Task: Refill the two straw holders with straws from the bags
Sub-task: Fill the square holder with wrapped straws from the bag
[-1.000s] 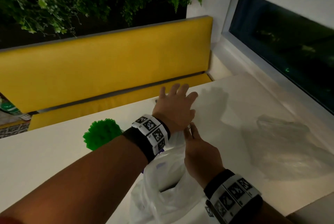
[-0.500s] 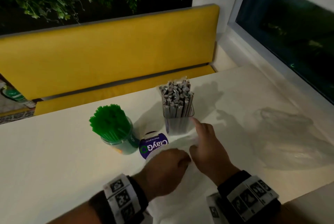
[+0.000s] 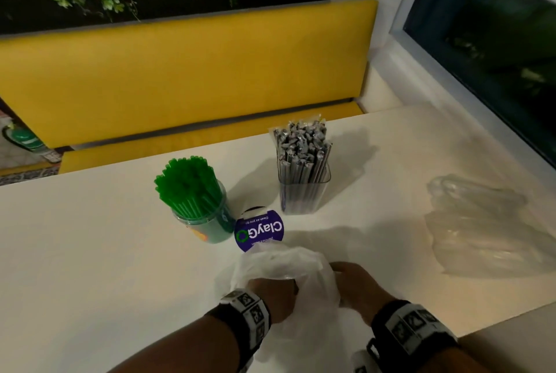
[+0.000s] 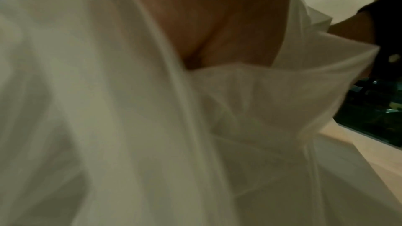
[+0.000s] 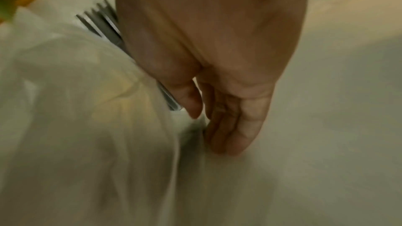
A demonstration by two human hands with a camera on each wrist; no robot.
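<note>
On the smooth pale bench, the left hand has its fingers clamped on a thin, crinkled white plastic bag. The right hand pinches the bag's other side, fingers together. Behind stand a round clear holder of green straws and a square clear holder of grey wrapped straws.

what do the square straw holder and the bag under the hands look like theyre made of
Square straw holder: clear, glossy rigid plastic by the look, since the wrapped straws show through its walls. White bag: thin, soft plastic film, translucent and matte, crumpling into folds where the left hand grips it.
</note>
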